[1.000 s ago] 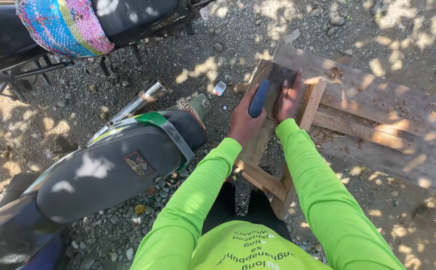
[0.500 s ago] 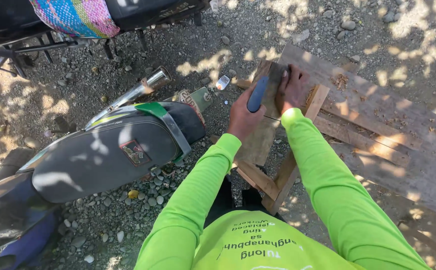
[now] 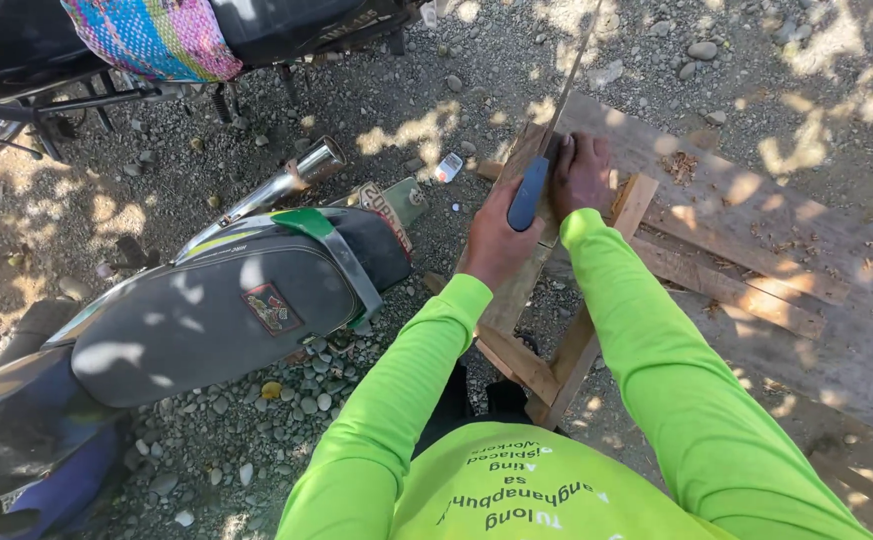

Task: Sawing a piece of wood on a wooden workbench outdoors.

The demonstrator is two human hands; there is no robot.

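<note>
Left hand: the left hand [image 3: 496, 240] is closed in a full fist around the blue plastic handle of a hand saw [image 3: 529, 192]; the fingers wrap the handle completely, with no gap to see.
Saw: its thin steel blade [image 3: 568, 75] goes up and away from the handle, toward the top edge of the view, and stands on its edge over the wood (the teeth are too small to tell).
Right hand: the right hand [image 3: 582, 172] lies flat and open, palm down, on the rough wooden plank [image 3: 746, 215], just beside the saw handle; it grips nothing, it only presses.
Plank: it is a wide grey-brown board that runs to the right, resting on a simple wooden frame of pale bars [image 3: 566, 355]; a little heap of sawdust [image 3: 678, 165] lies on it, near the right hand.
Sleeves: both arms wear bright lime-green long sleeves [image 3: 656, 350].
Left side: a parked motorcycle with a dark grey seat [image 3: 216, 310] stands close to the left arm, and its chrome exhaust pipe [image 3: 286, 180] points toward the frame.
Behind: a second motorcycle carries a woven pink, blue and yellow cloth [image 3: 151, 38].
Ground: grey gravel with small stones [image 3: 256, 440], partly in leaf shadow.
</note>
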